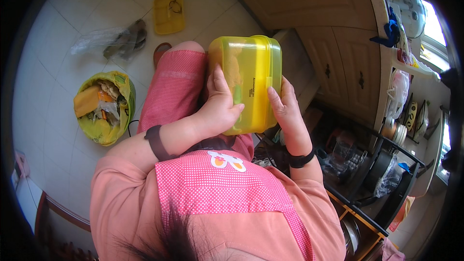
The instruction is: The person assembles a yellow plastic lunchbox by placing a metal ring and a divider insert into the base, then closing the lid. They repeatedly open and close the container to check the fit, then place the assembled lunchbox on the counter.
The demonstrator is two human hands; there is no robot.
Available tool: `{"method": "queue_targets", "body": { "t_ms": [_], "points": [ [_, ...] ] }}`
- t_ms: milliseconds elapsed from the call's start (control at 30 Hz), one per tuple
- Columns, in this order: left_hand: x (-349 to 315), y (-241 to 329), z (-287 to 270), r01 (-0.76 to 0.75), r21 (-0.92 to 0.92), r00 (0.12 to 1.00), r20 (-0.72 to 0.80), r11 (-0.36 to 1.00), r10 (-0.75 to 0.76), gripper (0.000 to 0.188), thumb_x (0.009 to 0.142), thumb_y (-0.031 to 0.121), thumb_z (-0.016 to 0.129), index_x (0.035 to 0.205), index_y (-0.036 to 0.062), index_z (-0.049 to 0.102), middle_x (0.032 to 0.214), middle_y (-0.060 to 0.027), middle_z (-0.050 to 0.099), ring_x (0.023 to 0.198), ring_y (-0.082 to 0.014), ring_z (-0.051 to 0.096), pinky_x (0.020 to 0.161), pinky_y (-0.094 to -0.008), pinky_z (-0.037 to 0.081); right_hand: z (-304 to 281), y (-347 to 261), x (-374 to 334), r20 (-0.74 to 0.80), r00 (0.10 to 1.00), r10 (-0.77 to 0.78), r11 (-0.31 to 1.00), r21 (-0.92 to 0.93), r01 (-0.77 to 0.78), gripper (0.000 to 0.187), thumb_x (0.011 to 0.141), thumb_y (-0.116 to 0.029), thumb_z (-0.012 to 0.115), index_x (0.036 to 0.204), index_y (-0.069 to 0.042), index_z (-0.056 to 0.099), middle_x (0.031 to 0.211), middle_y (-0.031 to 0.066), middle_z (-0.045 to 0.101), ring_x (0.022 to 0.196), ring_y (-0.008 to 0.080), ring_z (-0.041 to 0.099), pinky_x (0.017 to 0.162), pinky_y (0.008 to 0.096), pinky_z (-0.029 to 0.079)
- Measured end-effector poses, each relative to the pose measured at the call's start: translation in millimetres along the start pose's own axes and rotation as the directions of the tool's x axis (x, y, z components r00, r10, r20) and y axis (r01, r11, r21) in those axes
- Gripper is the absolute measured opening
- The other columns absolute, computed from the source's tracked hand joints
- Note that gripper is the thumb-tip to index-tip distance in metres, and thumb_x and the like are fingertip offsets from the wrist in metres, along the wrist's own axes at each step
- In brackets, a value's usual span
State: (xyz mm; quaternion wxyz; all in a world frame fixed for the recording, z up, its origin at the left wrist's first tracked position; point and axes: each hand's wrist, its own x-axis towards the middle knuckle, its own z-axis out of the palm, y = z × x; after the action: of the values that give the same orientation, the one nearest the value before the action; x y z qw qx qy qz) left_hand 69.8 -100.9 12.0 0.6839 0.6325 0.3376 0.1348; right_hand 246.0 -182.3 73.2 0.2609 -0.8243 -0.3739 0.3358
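Note:
A translucent yellow plastic box (245,87), with something tan and green showing through its wall, is held up over my lap. My left hand (220,100) grips its left side, thumb across the front face. Against its right side presses my right hand (286,104), thumb on the near corner and the other fingers mostly behind the edge. A pink checked apron (179,77) covers my leg just left of the box.
On the tiled floor lie a shallow yellow tray (164,25) holding a small looped object and a clear plastic bag (108,41) with dark contents. A lined waste bin (126,116) stands at left. Wooden cabinets (338,67) and a black rack (357,203) with pans are at right.

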Motion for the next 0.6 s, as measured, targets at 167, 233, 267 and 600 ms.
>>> {"method": "queue_targets", "body": {
  "t_ms": [167, 233, 267, 600],
  "points": [
    [0, 0, 0, -0.039, 0.094, 0.999, 0.016, 0.995, 0.038, 0.105, 0.083, 0.01, 0.063, 0.139, -0.0102, -0.023, 0.144, -0.04, -0.008, 0.139, -0.0516, 0.007, 0.116, -0.0438, 0.014, -1, -11, -2, 0.031, 0.993, 0.116, 0.988, 0.098, -0.119, 0.066, 0.093, -0.035, 0.063, 0.136, 0.005, 0.033, 0.126, 0.0215, 0.053, 0.117, 0.0263, 0.053, 0.099, 0.0331, 0.042],
    [-1, 0, -1, -0.031, 0.068, 0.999, 0.021, 0.997, 0.029, 0.104, 0.083, 0.01, 0.063, 0.139, -0.0105, -0.023, 0.144, -0.0399, -0.008, 0.139, -0.0518, 0.007, 0.116, -0.044, 0.014, 0, -15, -1, 0.037, 0.992, 0.12, 0.99, 0.066, -0.123, 0.061, 0.094, -0.032, 0.061, 0.136, 0.004, 0.034, 0.125, 0.0162, 0.054, 0.116, 0.0219, 0.052, 0.099, 0.0303, 0.04],
    [-1, 0, -1, -0.03, 0.06, 0.999, 0.019, 0.998, 0.029, 0.104, 0.083, 0.009, 0.062, 0.139, -0.0106, -0.023, 0.144, -0.0398, -0.008, 0.139, -0.0519, 0.006, 0.116, -0.0441, 0.013, 0, -17, 0, 0.031, 0.99, 0.138, 0.989, 0.044, -0.139, 0.061, 0.094, -0.032, 0.061, 0.135, 0.004, 0.034, 0.124, 0.0162, 0.054, 0.115, 0.0218, 0.053, 0.098, 0.0303, 0.041],
    [-2, -1, 3, -0.07, 0.112, 0.997, -0.024, 0.991, 0.073, 0.101, 0.085, 0.005, 0.062, 0.142, -0.0049, -0.022, 0.148, -0.0294, 0.001, 0.142, -0.0407, 0.005, 0.116, -0.0433, 0.012, 11, -18, -1, -0.079, 0.995, 0.064, 0.975, -0.207, -0.079, 0.061, 0.089, -0.03, 0.065, 0.131, 0.003, 0.037, 0.114, 0.0262, 0.061, 0.106, 0.0339, 0.062, 0.09, 0.0364, 0.048]
  ]
}}
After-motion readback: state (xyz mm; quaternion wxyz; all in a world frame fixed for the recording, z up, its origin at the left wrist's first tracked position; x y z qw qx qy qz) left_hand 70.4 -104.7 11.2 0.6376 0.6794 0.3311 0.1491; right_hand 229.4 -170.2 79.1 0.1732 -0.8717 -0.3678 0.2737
